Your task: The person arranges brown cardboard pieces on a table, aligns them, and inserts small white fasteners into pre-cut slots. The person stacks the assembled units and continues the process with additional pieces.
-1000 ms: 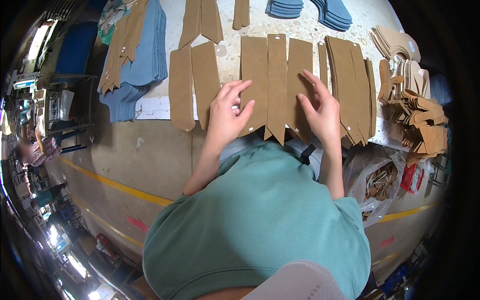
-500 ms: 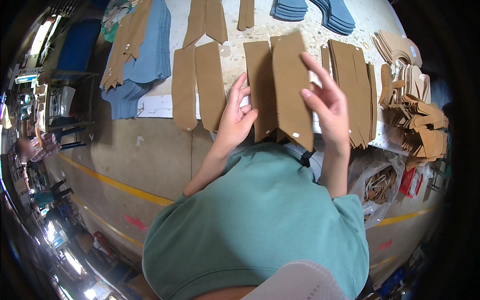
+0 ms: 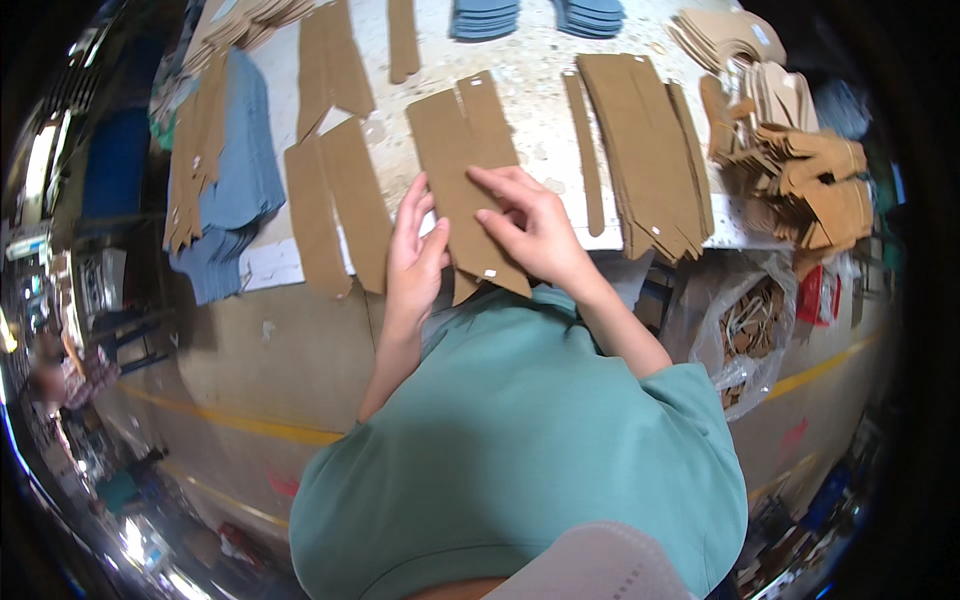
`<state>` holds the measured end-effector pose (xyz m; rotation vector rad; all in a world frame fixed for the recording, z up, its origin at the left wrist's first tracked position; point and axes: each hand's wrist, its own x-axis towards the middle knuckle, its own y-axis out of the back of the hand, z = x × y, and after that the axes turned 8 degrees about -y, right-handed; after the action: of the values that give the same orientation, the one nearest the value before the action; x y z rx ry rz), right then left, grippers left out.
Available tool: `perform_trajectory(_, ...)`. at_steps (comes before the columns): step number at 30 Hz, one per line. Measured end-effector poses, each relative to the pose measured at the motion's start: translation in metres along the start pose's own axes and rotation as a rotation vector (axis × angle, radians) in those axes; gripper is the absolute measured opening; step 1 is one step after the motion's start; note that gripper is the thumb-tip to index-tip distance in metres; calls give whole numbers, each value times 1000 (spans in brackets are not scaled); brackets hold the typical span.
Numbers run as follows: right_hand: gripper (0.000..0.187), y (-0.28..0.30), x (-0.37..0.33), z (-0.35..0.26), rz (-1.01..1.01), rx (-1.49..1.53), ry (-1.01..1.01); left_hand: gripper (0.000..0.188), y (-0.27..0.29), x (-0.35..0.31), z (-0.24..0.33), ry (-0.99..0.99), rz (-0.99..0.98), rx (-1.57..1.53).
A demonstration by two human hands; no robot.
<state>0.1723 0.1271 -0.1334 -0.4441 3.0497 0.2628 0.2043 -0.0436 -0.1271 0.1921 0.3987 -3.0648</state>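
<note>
Brown panel — left hand alongside, right hand atop — fingers of both parted

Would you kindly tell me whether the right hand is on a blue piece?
No, the right hand is at a brown panel, apart from the blue stacks.

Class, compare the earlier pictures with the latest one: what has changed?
The brown panel lifted half a second ago has moved left and now lies over part of the narrower brown strip. The right hand moved left with it. The left hand stays open; the far blue stacks stayed put.
</note>
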Motion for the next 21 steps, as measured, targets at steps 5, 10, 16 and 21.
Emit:
perform_trajectory(5,48,0,-1,-11,135,-194,35,61,-3,-3,2,-57,6,10)
perform_trajectory(10,46,4,5,-26,102,-211,66,62,-4,-7,9,-95,37,-9)
perform_trajectory(16,41,32,15,-54,55,-317,290,52,-4,-6,5,-86,5,-30)
perform_trajectory(21,35,94,-1,-60,180,-367,362,33,5,-3,9,-5,-82,198)
